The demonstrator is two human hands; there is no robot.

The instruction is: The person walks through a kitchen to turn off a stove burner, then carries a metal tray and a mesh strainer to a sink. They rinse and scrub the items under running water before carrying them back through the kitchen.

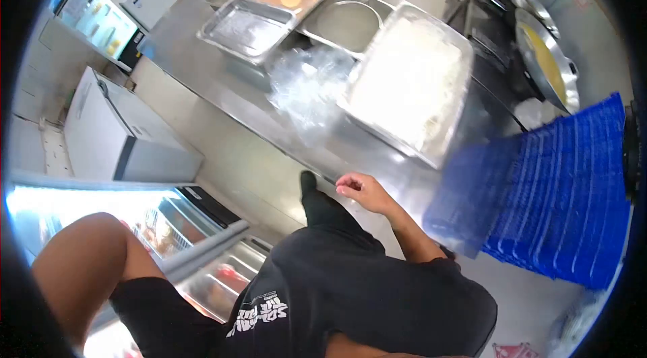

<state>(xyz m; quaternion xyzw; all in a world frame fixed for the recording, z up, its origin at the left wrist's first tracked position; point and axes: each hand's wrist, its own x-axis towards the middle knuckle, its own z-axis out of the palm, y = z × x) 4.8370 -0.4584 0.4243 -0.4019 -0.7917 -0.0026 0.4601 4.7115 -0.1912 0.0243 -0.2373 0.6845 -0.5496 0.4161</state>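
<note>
My right hand (362, 191) hangs in the air beside the edge of the steel table (222, 99). Its fingers are loosely curled and apart, with nothing visible in them. Closest to it on the table is a large metal tray (437, 158) filled with white powder that looks like flour. A crumpled clear plastic bag (306, 85) lies beside that tray. My left arm (84, 264) is bent at the lower left, by a lit glass-front fridge (202, 213); the left hand is out of view.
Several metal pans (246, 29) stand further along the table, one with orange contents. At right are a blue striped sheet-like thing (552, 189) and a wok (532, 55) with yellow contents. A white chest (111, 129) and another lit fridge (98, 18) stand at left.
</note>
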